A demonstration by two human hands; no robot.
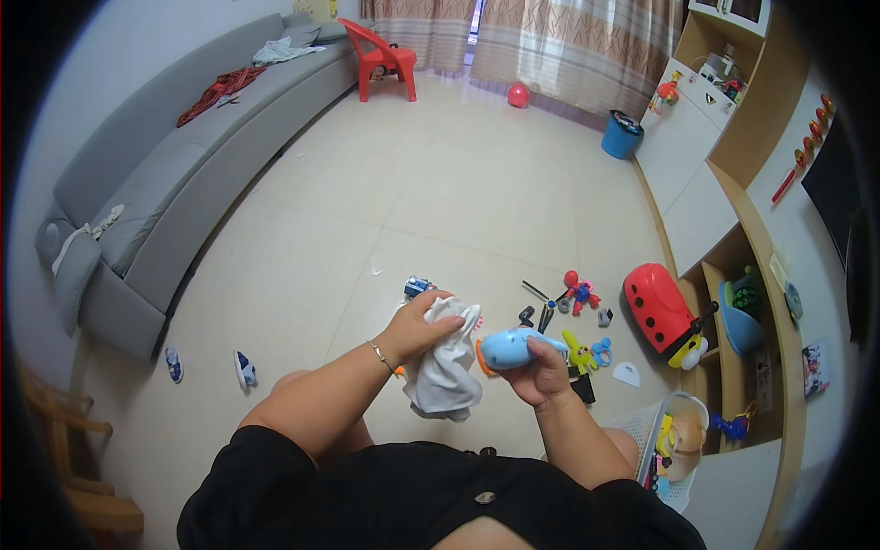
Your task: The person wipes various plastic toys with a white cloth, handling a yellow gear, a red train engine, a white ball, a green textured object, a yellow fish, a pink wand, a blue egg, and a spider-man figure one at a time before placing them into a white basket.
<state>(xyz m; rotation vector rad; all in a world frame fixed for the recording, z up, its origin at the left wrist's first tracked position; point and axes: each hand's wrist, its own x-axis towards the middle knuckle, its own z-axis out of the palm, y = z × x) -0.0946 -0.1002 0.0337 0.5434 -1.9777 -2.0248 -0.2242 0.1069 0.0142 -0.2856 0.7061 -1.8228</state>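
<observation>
My left hand (421, 328) grips a crumpled white cloth (450, 375) that hangs down from the fingers. In my right hand (540, 371) is a light blue plastic toy (507, 348), rounded at one end, held just right of the cloth. An orange piece (485, 359) shows at the toy's left side; whether it is joined to the toy I cannot tell. On the floor beyond lie a small blue and white toy (416, 286), a red and blue figure (583, 294), a yellow-green toy rabbit (579, 352) and a blue ring-shaped toy (602, 350).
A white plastic basket (650, 430) of toys stands at my right, near a red ladybird toy (660, 309) and open shelving (715, 275). Small shoes (245, 371) lie at left. Further off are a grey sofa (199, 172), a red chair (385, 58) and a blue bin (621, 137).
</observation>
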